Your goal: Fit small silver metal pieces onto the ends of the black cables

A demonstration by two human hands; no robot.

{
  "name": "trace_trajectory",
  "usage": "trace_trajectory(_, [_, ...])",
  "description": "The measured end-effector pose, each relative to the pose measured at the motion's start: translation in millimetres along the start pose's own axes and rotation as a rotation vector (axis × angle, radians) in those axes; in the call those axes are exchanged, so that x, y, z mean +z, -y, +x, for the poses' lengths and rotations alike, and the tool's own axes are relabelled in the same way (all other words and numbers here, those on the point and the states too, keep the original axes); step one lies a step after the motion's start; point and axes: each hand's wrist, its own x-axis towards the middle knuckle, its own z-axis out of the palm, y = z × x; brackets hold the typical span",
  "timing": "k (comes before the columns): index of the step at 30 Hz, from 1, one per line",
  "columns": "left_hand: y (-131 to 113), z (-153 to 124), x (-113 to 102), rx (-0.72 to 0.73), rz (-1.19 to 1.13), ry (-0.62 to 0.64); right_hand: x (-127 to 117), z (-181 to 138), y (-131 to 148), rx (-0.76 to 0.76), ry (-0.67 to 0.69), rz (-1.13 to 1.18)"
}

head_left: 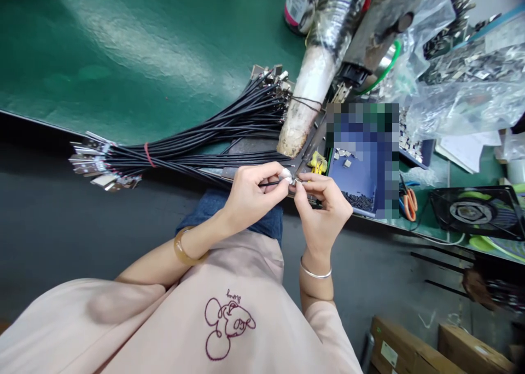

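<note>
At the table's edge, both of my hands meet over the end of one black cable. My left hand is closed, pinching the cable between thumb and fingers, with white wrapping on a fingertip. My right hand pinches a small metal piece at the cable's tip; the fingers hide most of it. Left of my hands lies a bundle of black cables with metal connectors at both ends, tied by a red rubber band. A blue tray with small metal pieces and black bits sits beside my right hand.
A wrapped duct with a whitish end hangs just above my hands, beside a grey tool. A yellow object lies near the tray. Orange-handled scissors, a fan and plastic bags of metal parts stand right.
</note>
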Motion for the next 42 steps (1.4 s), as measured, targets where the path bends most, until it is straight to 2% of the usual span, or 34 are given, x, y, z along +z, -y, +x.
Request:
trace_trajectory(10, [-2.1, 1.1, -1.4, -0.05, -0.042, 0.043, -6.8, -4.5, -0.1, 0.145, 0.074, 0.135])
trace_trajectory(20, [0.2, 0.2, -1.4, -0.053, -0.034, 0.063, -7.3, -7.0, -2.1, 0.102, 0.048, 0.087])
trace_trajectory(22, [0.4, -2.8, -3.7, -0.012, 0.004, 0.099, -13.5, -8.4, 0.1, 0.02, -0.109, 0.032])
trace_trajectory(25, [2.3, -9.9, -9.2, 0.082, 0.069, 0.194, -27.6, -8.0, 4.1, -0.225, -0.543, -0.019])
trace_trajectory(26, [3.3, -12.2, -11.3, 0.102, 0.062, 0.214, -33.1, -6.7, 4.5, -0.257, -0.638, -0.029])
trace_trajectory(27, [4.5, -13.9, -13.5, 0.115, 0.042, 0.209, -38.8, -4.6, 3.7, -0.235, -0.666, -0.039])
trace_trajectory(28, [5.7, -14.8, -15.6, 0.131, 0.015, 0.179, -44.4, -1.9, 1.0, -0.166, -0.628, -0.057])
trace_trajectory(30, [8.6, -12.4, -19.6, 0.2, 0.015, 0.068, -55.0, 6.1, -10.8, 0.031, -0.411, -0.124])
trace_trajectory(31, [10.4, -9.0, -21.1, 0.266, 0.072, 0.002, -59.5, 11.3, -19.9, 0.11, -0.288, -0.166])
trace_trajectory(33, [14.7, 1.3, -22.6, 0.426, 0.307, -0.088, -65.7, 24.1, -42.3, 0.149, -0.124, -0.289])
trace_trajectory(35, [19.3, 13.3, -21.6, 0.53, 0.607, -0.055, -68.0, 38.6, -65.2, 0.102, -0.051, -0.437])
trace_trajectory(37, [22.7, 22.4, -18.9, 0.519, 0.815, 0.025, -67.5, 52.2, -82.5, 0.058, 0.04, -0.492])
trace_trajectory(39, [23.5, 25.5, -16.7, 0.496, 0.882, 0.068, -67.0, 62.1, -91.1, 0.055, 0.13, -0.524])
trace_trajectory(42, [17.8, 19.2, -19.0, 0.484, 0.778, 0.1, -70.4, 68.2, -91.2, 0.099, 0.208, -0.597])
